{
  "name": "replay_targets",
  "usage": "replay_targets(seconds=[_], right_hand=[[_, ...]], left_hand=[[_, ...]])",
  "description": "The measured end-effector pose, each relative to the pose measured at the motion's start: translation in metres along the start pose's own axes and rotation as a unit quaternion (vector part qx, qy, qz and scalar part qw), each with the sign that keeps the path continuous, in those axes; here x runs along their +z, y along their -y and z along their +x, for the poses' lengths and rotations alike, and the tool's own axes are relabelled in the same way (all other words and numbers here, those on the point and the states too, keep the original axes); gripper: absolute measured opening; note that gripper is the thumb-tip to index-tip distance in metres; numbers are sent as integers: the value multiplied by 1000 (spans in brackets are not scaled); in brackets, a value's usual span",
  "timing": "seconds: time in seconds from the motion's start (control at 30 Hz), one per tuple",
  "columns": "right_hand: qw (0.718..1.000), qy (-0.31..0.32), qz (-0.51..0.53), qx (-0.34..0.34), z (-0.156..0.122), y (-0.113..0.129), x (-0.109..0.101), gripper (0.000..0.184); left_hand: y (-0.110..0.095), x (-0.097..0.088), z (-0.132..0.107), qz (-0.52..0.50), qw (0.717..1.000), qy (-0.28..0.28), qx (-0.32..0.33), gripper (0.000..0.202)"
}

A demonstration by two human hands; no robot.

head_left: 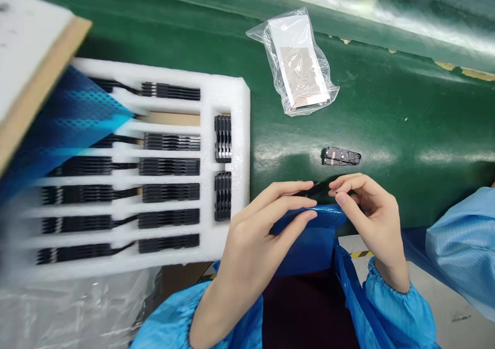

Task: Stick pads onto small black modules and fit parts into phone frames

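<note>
Between my left hand (263,230) and my right hand (367,210), a small black part (311,188) is pinched in the fingertips, mostly hidden by them. Under both hands, the rim of a blue perforated pouch (309,241) bows upward, touching my left fingers. A matching black metal-and-plastic part (341,156) lies on the green belt (371,117) just above my right hand. To the left stands a white foam tray (240,132) with rows of similar black parts, partly covered by a blurred blue sheet (65,127).
A clear plastic bag (297,63) holding a white card lies on the belt beyond my hands. A cardboard-edged white board (34,45) juts in at top left. Blue sleeves show at the bottom, and a co-worker's blue sleeve (464,241) at right.
</note>
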State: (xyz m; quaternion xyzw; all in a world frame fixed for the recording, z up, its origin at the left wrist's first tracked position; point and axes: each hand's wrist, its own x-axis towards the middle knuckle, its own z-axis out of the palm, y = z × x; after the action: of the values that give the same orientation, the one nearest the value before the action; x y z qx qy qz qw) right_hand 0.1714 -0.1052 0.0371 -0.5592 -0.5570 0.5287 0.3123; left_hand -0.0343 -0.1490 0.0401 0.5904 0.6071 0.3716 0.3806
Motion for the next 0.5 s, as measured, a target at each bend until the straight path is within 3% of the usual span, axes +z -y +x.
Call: replay_targets(seconds=[0.27, 0.5], right_hand=[[999, -20, 48, -5, 10, -13, -3, 18], [999, 6, -46, 4, 13, -6, -5, 17]], left_hand=[[10, 7, 8, 52, 997, -32, 46, 12], [7, -3, -1, 113, 987, -4, 111, 12]])
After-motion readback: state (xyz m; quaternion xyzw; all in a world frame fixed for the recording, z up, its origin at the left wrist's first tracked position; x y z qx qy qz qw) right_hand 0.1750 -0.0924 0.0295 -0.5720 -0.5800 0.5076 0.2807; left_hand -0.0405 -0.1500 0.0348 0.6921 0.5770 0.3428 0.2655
